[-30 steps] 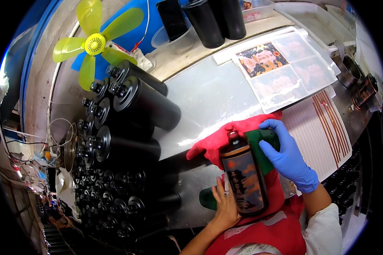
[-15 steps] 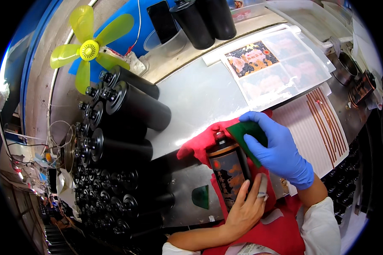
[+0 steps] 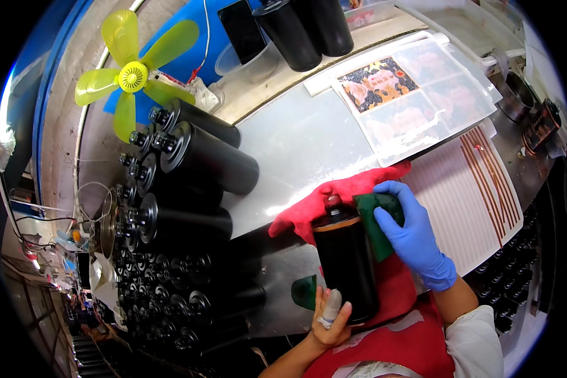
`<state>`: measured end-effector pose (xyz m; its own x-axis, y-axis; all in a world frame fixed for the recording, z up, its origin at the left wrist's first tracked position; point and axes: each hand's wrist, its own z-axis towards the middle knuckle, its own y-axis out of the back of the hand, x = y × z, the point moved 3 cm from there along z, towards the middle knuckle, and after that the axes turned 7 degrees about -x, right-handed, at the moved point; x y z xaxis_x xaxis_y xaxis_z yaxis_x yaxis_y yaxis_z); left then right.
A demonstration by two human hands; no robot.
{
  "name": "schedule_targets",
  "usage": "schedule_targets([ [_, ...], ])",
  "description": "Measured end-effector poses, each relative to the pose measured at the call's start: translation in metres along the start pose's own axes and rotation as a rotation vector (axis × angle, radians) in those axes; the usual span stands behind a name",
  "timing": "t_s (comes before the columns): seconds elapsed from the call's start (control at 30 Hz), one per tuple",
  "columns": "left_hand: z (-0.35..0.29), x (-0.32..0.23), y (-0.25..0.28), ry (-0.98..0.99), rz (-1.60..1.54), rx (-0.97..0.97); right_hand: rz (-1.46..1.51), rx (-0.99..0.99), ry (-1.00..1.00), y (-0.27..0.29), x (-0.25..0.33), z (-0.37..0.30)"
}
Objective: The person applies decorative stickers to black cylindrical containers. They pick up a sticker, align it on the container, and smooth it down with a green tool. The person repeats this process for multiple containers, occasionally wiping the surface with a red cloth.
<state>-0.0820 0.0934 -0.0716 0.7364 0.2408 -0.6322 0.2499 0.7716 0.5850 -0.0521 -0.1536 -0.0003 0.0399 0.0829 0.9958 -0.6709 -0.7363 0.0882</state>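
A black cylindrical bottle (image 3: 344, 264) with a narrow neck and an orange line round its shoulder lies tilted on a red cloth (image 3: 365, 184), plain dark side up. My left hand (image 3: 332, 321), bare with one wrapped finger, grips its lower end, thumb over the near edge. My right hand (image 3: 414, 230), in a blue glove, pinches a flexible green scraper (image 3: 379, 234) between thumb and fingers, close against the bottle's right side; whether it touches is unclear. Another green scraper piece (image 3: 304, 292) rests on the metal surface beside my left hand.
Several black bottles (image 3: 211, 157) lie stacked at left, near a yellow-green fan (image 3: 132, 76). Printed decal sheets (image 3: 416, 101) lie at the far right, above a white ribbed sheet (image 3: 444, 183) with brown strips (image 3: 485, 183). A metal pot (image 3: 515, 97) stands at the right edge.
The bottle has been turned, so its patterned side no longer shows. My left hand has moved from its front to the lower left end. My right hand shifted slightly right with the scraper.
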Motion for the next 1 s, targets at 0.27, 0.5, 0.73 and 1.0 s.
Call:
schedule_targets([
  [0.27, 0.046, -0.043, 0.016, -0.216, 0.253, -0.109, -0.18, 0.009, 0.101, -0.002, 0.045, 0.0],
  [0.5, 0.062, -0.04, 0.004, -0.124, 0.239, 0.241, -0.219, 0.063, 0.202, -0.015, 0.04, -0.004],
  [0.73, 0.032, 0.0, -0.007, -0.073, -0.092, 0.038, 0.018, -0.002, -0.002, 0.007, -0.01, -0.003],
  [1.0, 0.069, -0.046, 0.006, -0.153, 0.197, 0.067, -0.097, 0.083, 0.138, -0.01, 0.037, -0.003],
])
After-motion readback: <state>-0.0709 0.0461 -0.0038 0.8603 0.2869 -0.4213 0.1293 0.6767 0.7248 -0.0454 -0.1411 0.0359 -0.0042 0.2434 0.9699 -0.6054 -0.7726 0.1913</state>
